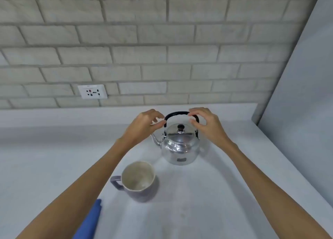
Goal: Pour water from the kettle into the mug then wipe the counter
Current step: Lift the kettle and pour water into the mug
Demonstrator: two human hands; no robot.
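A shiny steel kettle (180, 148) with a black arched handle (177, 113) stands upright on the white counter (207, 193), its spout pointing left. My left hand (144, 126) pinches the left end of the handle with its fingertips. My right hand (207, 125) curls over the right end, index finger on top and thumb underneath. A grey mug (138, 182) with a pale inside stands in front of the kettle, handle to the left, and looks empty. A blue cloth (90, 220) lies at the bottom left, partly hidden by my left forearm.
A pale brick wall (162, 49) backs the counter, with a white socket plate (92, 91) at the left. A grey panel (306, 94) closes off the right side. The counter's raised back ledge (72, 115) runs behind the kettle.
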